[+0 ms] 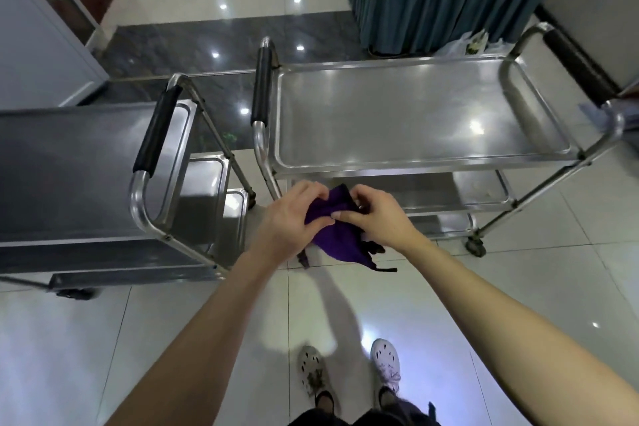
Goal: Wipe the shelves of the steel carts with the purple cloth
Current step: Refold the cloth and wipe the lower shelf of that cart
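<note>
Cloth (333,230) mid-frame, bunched in air before right cart (449,164), touching no shelf | left hand (287,216) and right hand (378,220) pinch its upper folds, fingers curled | judged light, soft, limp: fold to pad, grip centre | shelves raised-rimmed, corners likely awkward | top shelf (397,114) open to reach from above; left cart (86,166) close beside, at frame left.

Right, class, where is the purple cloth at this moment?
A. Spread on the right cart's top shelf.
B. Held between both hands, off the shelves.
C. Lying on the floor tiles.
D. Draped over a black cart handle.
B: the left hand and the right hand both grip the purple cloth, bunched between them in the air.
</note>
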Tool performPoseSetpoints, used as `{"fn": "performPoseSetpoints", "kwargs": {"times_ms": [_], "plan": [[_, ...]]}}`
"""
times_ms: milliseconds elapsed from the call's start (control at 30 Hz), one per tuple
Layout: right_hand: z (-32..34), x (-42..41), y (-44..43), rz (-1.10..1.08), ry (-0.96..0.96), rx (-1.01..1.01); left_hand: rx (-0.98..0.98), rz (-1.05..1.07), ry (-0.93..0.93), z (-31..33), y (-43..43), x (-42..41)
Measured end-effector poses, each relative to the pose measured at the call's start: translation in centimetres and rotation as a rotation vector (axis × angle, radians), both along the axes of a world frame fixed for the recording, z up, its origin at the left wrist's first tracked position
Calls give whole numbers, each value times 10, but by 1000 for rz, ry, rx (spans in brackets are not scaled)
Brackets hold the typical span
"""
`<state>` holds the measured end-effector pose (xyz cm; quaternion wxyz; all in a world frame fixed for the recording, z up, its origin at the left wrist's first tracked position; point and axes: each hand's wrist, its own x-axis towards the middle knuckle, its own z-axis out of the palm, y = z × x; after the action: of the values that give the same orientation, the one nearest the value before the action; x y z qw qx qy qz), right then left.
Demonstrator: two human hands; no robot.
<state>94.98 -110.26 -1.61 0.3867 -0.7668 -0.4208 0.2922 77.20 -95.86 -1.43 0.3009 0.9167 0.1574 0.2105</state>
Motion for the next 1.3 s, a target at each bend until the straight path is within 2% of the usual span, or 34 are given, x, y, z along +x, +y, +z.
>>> {"fn": "performPoseSetpoints", "kwargs": {"times_ms": [200,400,500,633,767,1100,1200,1300], "plan": [[-5,40,-30,129,448,74,182,47,-77,0,-26,37],[-10,80,-43,172,545,35,194,84,-144,-4,-41,45],[-16,92,-44,170,506,5,283,93,-193,-1,-47,54],[-24,95,-46,157,509,62,339,-9,-71,-1,-52,69],[-19,109,-47,136,500,91,220,53,-1,3,-60,87],[-14,149,-62,130,563,101,-166,60,-11,24,-62,124],[-12,140,-60,197,455,10,-144,117,8,16,-61,130],[-33,126,-46,220,132,-62,-226,143,110,0,-57,126]]}}
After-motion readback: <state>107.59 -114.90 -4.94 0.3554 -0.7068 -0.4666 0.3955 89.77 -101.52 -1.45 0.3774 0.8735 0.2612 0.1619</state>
